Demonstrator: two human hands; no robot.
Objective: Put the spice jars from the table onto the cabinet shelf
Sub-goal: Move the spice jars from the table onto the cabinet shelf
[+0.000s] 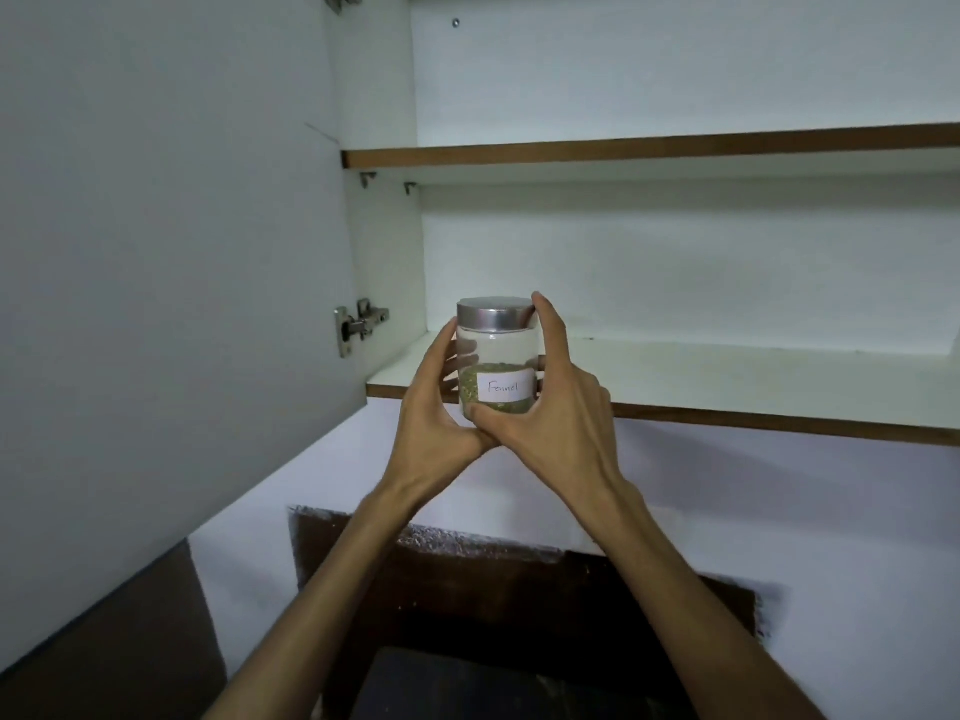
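Note:
A clear glass spice jar (pixel 497 350) with a silver lid and a white label reading "Fennel" holds greenish seeds in its lower part. Both hands hold it upright in front of the open cabinet. My left hand (pixel 439 402) wraps its left side. My right hand (pixel 550 402) cups its right side and bottom, with the index finger touching the lid. The jar sits at the front left edge of the lower cabinet shelf (pixel 727 381); whether it rests on the shelf I cannot tell.
The open cabinet door (pixel 156 252) stands at the left, with a metal hinge (pixel 358 324) beside the jar. An upper shelf (pixel 649 148) runs above. Below the cabinet are a white wall and a dark panel (pixel 519 589).

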